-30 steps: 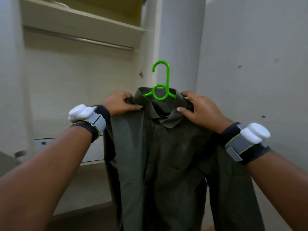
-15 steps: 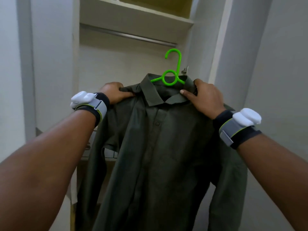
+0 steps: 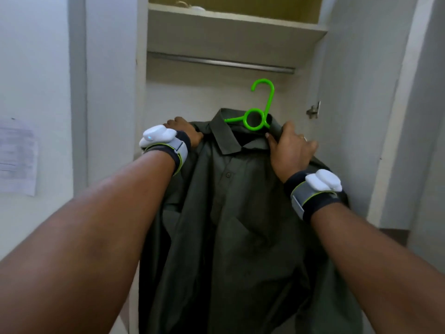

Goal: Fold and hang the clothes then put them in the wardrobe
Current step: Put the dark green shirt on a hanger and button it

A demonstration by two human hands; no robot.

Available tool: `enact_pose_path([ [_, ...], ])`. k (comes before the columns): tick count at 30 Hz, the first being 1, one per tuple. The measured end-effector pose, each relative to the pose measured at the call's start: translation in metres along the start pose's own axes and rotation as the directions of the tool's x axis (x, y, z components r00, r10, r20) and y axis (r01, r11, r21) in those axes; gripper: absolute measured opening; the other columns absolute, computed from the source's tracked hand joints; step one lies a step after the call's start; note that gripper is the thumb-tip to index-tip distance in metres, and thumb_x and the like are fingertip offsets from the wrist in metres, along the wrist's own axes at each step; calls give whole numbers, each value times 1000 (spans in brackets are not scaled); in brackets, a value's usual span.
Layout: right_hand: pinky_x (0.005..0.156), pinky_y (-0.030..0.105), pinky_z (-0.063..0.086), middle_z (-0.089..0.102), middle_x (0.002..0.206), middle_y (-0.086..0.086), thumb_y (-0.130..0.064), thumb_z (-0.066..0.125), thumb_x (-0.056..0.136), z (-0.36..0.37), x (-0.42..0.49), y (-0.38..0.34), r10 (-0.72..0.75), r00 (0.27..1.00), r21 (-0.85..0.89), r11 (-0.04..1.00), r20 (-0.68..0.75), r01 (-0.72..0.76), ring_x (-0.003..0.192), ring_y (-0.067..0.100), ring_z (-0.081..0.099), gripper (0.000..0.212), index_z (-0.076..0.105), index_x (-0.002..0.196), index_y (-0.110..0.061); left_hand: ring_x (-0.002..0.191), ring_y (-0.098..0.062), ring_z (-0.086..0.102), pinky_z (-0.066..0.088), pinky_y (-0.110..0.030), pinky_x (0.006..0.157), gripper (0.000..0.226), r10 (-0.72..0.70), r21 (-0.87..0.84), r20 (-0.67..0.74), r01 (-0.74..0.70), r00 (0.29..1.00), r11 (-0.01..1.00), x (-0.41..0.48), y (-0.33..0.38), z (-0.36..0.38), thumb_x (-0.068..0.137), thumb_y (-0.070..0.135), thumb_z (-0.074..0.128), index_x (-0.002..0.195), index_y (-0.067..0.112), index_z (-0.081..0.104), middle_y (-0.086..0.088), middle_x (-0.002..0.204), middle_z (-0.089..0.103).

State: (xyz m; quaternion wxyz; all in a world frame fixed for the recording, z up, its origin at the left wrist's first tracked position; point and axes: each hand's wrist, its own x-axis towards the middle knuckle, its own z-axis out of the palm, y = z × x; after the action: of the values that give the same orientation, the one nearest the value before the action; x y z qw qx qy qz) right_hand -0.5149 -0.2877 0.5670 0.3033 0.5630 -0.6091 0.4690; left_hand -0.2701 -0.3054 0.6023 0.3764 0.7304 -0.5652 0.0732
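A dark green collared shirt (image 3: pixel 236 213) hangs on a bright green plastic hanger (image 3: pixel 261 107), held up in front of the open wardrobe. My left hand (image 3: pixel 184 131) grips the shirt's left shoulder. My right hand (image 3: pixel 290 148) grips the right shoulder beside the collar. The hanger's hook points up, a little below the metal hanging rail (image 3: pixel 221 61) and apart from it. The hanger's arms are hidden inside the shirt.
A shelf (image 3: pixel 236 30) sits above the rail, with something pale lying on it. The wardrobe's side panels stand left (image 3: pixel 140 92) and right, with a metal hinge (image 3: pixel 313 110) on the right. A paper sheet (image 3: pixel 18 157) is stuck to the left wall.
The view has swung so the wardrobe opening and rail are now straight ahead. Both hands have kept their hold on the shirt and raised it closer to the rail.
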Motion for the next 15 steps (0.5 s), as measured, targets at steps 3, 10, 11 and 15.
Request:
enact_pose_path([
  [3, 89, 44, 28, 67, 100, 18, -48, 50, 94, 36, 16, 0, 179, 983, 181, 966, 36, -183, 106, 37, 54, 36, 48, 106, -14, 114, -39, 53, 42, -40, 89, 73, 97, 74, -23, -95, 995, 993, 16, 3, -8, 79, 59, 64, 125, 5, 45, -19, 124, 55],
  [10, 83, 46, 34, 62, 96, 26, -42, 51, 96, 111, 45, 4, 174, 984, 425, 889, 33, -171, 96, 45, 55, 39, 45, 102, -4, 85, -27, 54, 38, -33, 66, 75, 413, 174, -26, -402, 911, 899, 28, 3, -35, 65, 68, 74, 107, 14, 44, -5, 91, 55],
  [11, 82, 45, 34, 62, 94, 26, -42, 51, 95, 121, 50, 3, 153, 988, 443, 884, 32, -151, 94, 44, 55, 38, 45, 101, -5, 83, -24, 53, 38, -33, 66, 76, 402, 193, -13, -392, 916, 900, 30, 1, -36, 63, 73, 72, 105, 16, 45, -3, 89, 54],
  [15, 78, 45, 35, 61, 89, 26, -41, 52, 95, 165, 77, -12, 37, 999, 530, 846, 36, -50, 88, 44, 55, 37, 44, 100, -5, 85, -23, 59, 43, -31, 68, 66, 316, 258, 89, -328, 945, 909, 41, -10, -34, 63, 73, 71, 90, 14, 60, -3, 88, 62],
])
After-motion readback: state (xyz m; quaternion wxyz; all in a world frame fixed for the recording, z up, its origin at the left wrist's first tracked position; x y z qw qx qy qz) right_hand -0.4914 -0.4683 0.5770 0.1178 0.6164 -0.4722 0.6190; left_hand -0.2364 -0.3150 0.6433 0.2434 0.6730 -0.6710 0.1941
